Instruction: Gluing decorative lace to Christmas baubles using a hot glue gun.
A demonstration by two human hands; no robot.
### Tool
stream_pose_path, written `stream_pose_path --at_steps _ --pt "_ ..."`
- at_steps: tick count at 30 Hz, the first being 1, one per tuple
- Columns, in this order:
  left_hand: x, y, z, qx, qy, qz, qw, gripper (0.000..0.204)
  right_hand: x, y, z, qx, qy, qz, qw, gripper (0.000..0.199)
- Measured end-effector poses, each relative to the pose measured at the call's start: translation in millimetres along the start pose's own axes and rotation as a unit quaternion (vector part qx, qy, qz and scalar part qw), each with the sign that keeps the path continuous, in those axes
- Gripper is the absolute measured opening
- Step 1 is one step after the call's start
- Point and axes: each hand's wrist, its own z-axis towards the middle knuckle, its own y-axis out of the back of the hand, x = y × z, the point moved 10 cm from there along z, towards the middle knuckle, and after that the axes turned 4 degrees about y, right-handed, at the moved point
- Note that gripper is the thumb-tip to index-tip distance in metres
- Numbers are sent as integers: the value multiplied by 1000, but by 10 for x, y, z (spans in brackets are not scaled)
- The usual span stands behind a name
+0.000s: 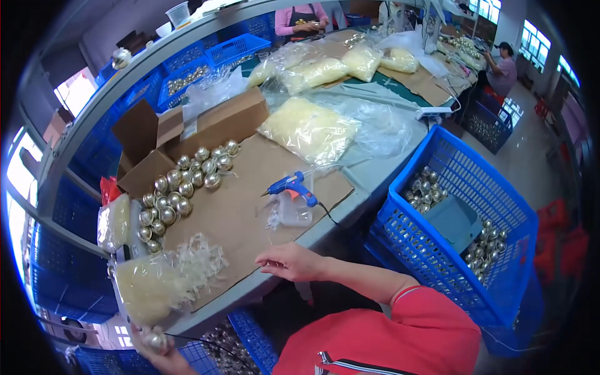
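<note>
Low at the left edge, my left hand is closed round a shiny silver-gold ball ornament. My right hand hovers at the table's front edge, fingers loosely bent and a little apart, with nothing visible in it. Beyond it lies a blue hot glue gun beside a small clear plastic tray. A cluster of similar ball ornaments covers the cardboard sheet at left. Nearer to my left hand rests a bag of pale yellowish material, with clear plastic pieces spilling beside it.
An opened cardboard box stands behind the ornaments. A large filled bag lies farther back. At right, a blue crate holds ornaments and a grey-blue bin. Another blue crate sits below the table. Two people work farther off.
</note>
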Motion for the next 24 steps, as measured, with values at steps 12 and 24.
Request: stream_pose_path --at_steps 12,24 --pt "1069 3711 -555 -331 89 200 918 48 -130 -91 -263 -5 -17 -51 999 20" --pt "356 -1278 974 49 -82 308 947 26 159 -164 -99 0 35 -118 992 14"
